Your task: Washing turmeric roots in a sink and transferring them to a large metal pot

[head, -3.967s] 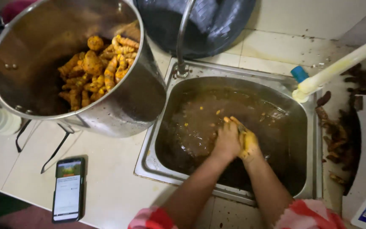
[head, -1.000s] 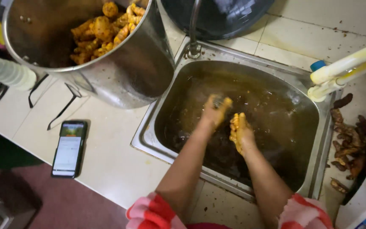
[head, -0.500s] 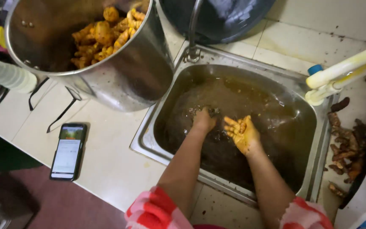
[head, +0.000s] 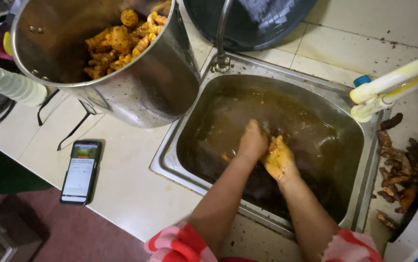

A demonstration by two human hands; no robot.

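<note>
Scanning big to small
Sink point(head: 359, 160): steel basin full of murky brown water, both hands in it
Pot point(head: 160, 92): large steel pot on the counter just left of the sink, orange peeled roots point(head: 121, 41) heaped inside
Left hand point(head: 252, 143): knuckles up, fingers under water, grip cannot be told
Right hand point(head: 279, 159): stained yellow, curled loosely, touching the left; whether it holds a root is hidden
Phone point(head: 80, 171): flat on the counter near the sink edge
Risk: vigorous rubbing could splash dirty water onto the phone

Both hands point(head: 267, 150) in murky sink point(head: 364, 160), steel pot point(head: 150, 92) of turmeric point(head: 121, 41)
</note>
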